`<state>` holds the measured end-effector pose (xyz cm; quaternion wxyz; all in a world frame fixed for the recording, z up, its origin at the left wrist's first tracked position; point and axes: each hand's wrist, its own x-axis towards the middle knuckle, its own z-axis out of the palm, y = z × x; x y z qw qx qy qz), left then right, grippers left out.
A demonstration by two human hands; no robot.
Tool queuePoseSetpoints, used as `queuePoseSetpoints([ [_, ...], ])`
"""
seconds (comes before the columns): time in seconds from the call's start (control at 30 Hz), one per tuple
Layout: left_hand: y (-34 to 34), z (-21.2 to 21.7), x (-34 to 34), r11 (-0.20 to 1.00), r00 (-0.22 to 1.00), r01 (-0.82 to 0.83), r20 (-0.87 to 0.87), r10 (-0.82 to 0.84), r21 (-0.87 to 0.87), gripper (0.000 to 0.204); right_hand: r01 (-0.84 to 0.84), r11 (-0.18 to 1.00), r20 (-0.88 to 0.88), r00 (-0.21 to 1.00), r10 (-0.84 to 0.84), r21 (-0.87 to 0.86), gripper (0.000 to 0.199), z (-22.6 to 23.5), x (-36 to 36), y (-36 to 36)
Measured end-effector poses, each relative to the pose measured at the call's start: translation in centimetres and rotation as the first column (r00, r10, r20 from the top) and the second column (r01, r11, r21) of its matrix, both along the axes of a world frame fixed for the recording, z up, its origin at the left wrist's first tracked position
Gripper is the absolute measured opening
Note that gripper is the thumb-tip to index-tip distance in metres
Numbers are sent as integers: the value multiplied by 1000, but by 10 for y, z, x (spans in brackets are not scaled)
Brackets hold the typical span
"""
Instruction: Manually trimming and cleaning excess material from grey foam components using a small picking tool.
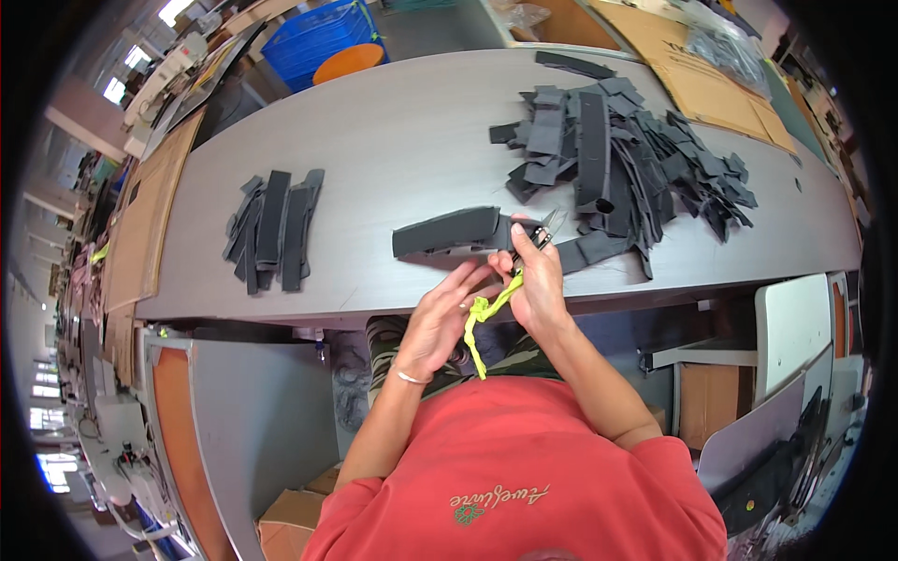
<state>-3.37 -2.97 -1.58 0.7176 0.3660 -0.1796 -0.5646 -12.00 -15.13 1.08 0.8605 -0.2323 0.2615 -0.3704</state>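
Observation:
My right hand (541, 285) is closed round a pair of small thread snips (547, 231), their blades pointing away from me. A bright yellow-green cloth strip (482, 318) hangs from the snips' handle end, over the gap between my hands. Beside it my left hand (438, 316) is held with its fingers extended towards the right hand, and I see nothing in it. Just beyond both hands a dark grey fabric strip (447, 232) lies on the grey table (374, 140); its right end runs behind the right hand's fingers, where contact is hidden.
A large heap of dark fabric strips (599, 154) covers the table's right side. On the left lies a smaller pile (271, 229). Flat cardboard (154, 220) borders the left edge, with another cardboard sheet (692, 79) at far right. A blue crate (309, 42) stands beyond the table.

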Motion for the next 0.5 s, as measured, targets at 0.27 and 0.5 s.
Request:
queuePoseSetpoints([
  [0.27, -16, 26, 12, 891, 890, -452, -85, 448, -48, 54, -448, 855, -308, 878, 366, -260, 15, -13, -8, 31],
  [0.5, 10, 20, 31, 930, 935, -353, -18, 353, -104, 62, -567, 373, -620, 784, -31, -735, 37, 12, -11, 2],
])
